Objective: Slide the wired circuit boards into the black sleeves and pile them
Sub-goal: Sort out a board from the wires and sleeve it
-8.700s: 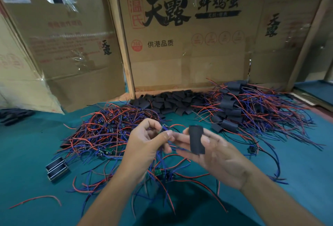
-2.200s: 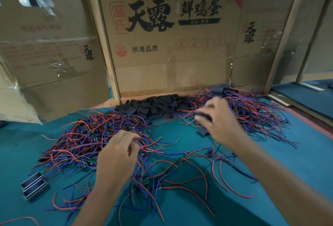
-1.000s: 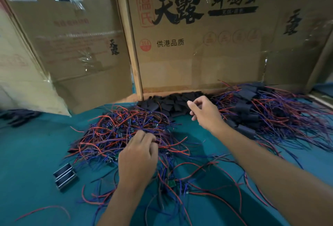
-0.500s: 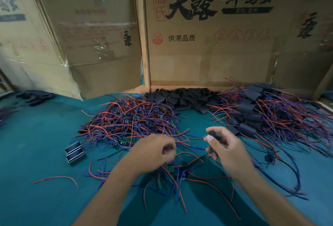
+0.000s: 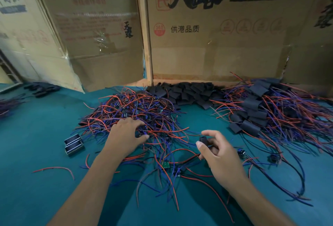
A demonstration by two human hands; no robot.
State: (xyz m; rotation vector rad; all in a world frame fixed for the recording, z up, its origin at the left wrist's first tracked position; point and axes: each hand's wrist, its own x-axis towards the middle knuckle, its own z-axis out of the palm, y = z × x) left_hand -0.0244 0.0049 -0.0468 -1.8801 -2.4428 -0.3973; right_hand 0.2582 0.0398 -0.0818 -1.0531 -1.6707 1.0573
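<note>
While the right hand [image 5: 219, 155] is pinching a single black sleeve [image 5: 204, 140] between thumb and curled fingers just above the green desk [image 5: 32, 153], I am watching the left hand [image 5: 126, 135] reaching into the near edge of the heap of wired circuit boards [image 5: 133, 112], its fingers curling round a small dark part with red and blue wires at its fingertips; I cannot tell for sure whether that part is a board. The heap is lying left of centre, and the loose pile of empty black sleeves [image 5: 187, 93] is sitting behind it against the cardboard boxes [image 5: 216, 45]. To the right, the pile of finished sleeved boards [image 5: 255, 112] is spreading its red and blue wires across the desk. A bare green board [image 5: 166, 165] is lying between my two forearms among stray wires. Two small metal-framed parts [image 5: 73, 144] are resting side by side left of the left hand, and a lone red wire [image 5: 55, 170] is curving nearer the desk's front.
</note>
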